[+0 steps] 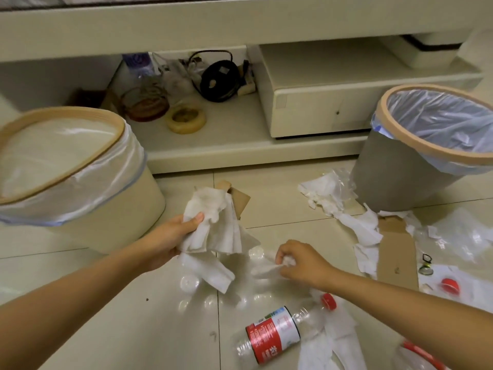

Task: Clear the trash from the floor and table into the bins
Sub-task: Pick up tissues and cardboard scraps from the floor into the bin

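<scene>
My left hand [176,236] holds a bunch of white tissue paper [216,225] above the floor, just right of the cream bin [80,182]. My right hand [298,260] pinches a small piece of tissue or clear plastic [266,268] low over the floor. More tissue [213,273] lies under my left hand. A clear bottle with a red label and red cap [274,335] lies on the floor near me. A grey bin [400,177] with a clear liner stands at the right.
Torn tissue [354,222], brown cardboard [397,252], a red cap [450,284] and clear plastic are scattered by the grey bin. Another cardboard piece [240,198] lies behind my left hand. A low cream table shelf [240,145] holds a tape roll [186,120] and clutter.
</scene>
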A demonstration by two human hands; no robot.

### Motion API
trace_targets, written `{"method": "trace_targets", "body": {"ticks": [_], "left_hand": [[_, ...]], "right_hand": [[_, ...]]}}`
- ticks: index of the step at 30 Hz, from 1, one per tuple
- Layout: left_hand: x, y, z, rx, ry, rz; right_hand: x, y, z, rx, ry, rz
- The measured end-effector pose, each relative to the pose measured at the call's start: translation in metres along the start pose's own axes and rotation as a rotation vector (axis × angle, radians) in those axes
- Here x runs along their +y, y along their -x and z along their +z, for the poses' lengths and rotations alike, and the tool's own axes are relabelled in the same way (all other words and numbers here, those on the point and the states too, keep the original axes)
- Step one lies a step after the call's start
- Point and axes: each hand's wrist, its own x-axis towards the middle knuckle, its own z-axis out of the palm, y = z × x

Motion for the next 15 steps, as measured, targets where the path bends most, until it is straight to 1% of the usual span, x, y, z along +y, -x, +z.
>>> {"method": "trace_targets", "body": {"ticks": [3,6,10,12,15], "left_hand": [[0.023,0.011,-0.009,-0.006,-0.011,0.052],[0.049,0.021,-0.022,-0.012,-0.024,0.067],[0.082,0.04,-0.038,-0.027,-0.057,0.121],[0.093,0.049,-0.05,-0.023,-0.038,0.172],[0.104,0.059,-0.065,0.031,0.012,0.267]], "right_hand": [[-0.037,-0.002,-0.016,0.087,-0.236,0.001],[-0.079,-0.002,-0.033,0.061,-0.437,-0.033],[-0.128,-0.006,-0.046,0.001,-0.517,-0.093],[-0.152,-0.016,-0.046,0.005,-0.537,-0.127],[-0.192,-0.039,-0.046,0.032,-0.56,-0.19]]}}
